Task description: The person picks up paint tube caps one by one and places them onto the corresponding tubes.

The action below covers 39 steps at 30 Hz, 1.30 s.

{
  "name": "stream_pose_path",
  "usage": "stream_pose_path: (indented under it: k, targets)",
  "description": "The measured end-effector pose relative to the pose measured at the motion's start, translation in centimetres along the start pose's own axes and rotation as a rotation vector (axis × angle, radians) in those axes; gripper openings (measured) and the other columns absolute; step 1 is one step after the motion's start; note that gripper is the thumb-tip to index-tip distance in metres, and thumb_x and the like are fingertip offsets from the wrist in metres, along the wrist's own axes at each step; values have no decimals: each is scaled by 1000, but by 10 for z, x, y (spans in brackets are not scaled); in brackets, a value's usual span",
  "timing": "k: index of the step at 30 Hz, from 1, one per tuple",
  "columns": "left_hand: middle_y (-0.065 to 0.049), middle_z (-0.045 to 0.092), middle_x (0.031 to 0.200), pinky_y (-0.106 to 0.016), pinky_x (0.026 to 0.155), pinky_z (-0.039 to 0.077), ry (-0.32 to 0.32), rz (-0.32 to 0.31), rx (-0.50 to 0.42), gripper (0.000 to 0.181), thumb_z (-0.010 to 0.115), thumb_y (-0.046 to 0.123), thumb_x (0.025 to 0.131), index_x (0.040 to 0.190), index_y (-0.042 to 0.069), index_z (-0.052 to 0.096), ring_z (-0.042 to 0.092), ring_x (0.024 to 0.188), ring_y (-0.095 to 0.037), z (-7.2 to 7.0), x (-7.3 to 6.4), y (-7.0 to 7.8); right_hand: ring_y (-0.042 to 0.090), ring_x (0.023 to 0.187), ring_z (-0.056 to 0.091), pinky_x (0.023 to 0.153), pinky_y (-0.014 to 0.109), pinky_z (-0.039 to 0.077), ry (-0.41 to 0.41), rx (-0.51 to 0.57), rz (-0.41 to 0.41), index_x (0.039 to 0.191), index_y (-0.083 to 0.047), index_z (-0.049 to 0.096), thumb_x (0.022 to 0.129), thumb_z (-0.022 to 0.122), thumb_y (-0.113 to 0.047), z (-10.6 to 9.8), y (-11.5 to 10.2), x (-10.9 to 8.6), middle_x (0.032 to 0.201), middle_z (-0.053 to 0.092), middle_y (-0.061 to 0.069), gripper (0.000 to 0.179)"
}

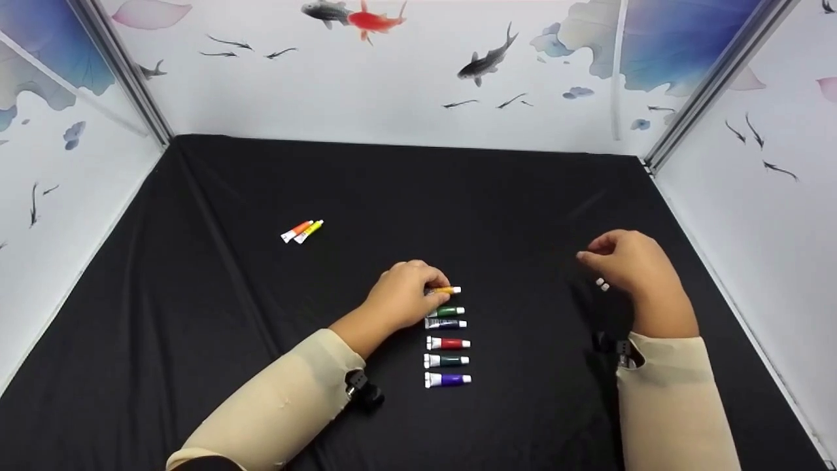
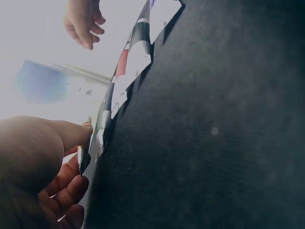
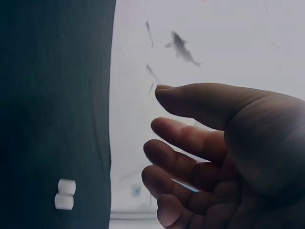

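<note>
My left hand (image 1: 407, 294) pinches a yellow-orange paint tube (image 1: 444, 290) between thumb and fingers, at the top end of a column of tubes. Below it lie a green tube (image 1: 450, 312), a dark blue tube (image 1: 447, 324), a red tube (image 1: 450, 343), a dark green tube (image 1: 447, 361) and a purple tube (image 1: 448, 379), their white caps to the right. Over the cloth at the right, my right hand (image 1: 624, 260) holds nothing; in the right wrist view its fingers (image 3: 190, 138) are loosely bent, thumb apart. Two small white caps (image 3: 65, 194) lie near it.
An orange tube (image 1: 297, 230) and a yellow tube (image 1: 310, 231) lie together at the back left. Black cloth (image 1: 523, 209) covers the table. White panels (image 1: 392, 85) printed with fish and leaves rise at the back and both sides.
</note>
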State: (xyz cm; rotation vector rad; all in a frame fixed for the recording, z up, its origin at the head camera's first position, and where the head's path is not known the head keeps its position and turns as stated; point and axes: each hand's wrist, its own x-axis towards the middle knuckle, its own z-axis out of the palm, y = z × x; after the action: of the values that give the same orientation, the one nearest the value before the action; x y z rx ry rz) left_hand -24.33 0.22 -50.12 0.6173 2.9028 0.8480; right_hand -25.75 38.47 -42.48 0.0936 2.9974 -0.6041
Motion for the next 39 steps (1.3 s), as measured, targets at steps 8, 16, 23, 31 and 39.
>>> stream_pose_path:
  k: [8,16,23,31,39]
  targets:
    - [8,74,111,-46,102,52,-39,3,21,14,75,38,99,109,32,82,67,110,-20,3,5,-1,37,105,65,95,61,51,-112,-13,110,122,-6,73,96,72,-52,1,24,6,125,72,22,53]
    - [6,75,111,-48,99,52,-45,14,24,15,75,38,98,109,31,83,66,109,-23,0,5,0,29,94,66,85,50,53,-147,-9,132,113,-7,76,95,74,-50,6,34,10,107,75,12,47]
    - [5,75,117,-48,104,52,-79,-9,-8,21,73,42,100,113,27,82,65,114,-22,-3,4,1,25,88,65,75,39,52,-182,-13,123,110,-5,76,91,79,-46,3,43,7,95,73,7,45]
    - [1,74,114,-48,101,54,16,-29,10,22,76,38,98,114,25,81,68,112,-25,-28,2,-24,22,82,63,69,33,47,-221,-22,89,98,-6,78,89,81,-38,10,40,10,85,71,2,33]
    - [-4,73,124,-56,104,52,128,-116,89,26,74,39,99,120,24,78,66,120,-34,-60,2,-63,22,77,62,67,34,47,-226,-36,91,92,-7,79,89,81,-36,13,47,8,82,71,2,29]
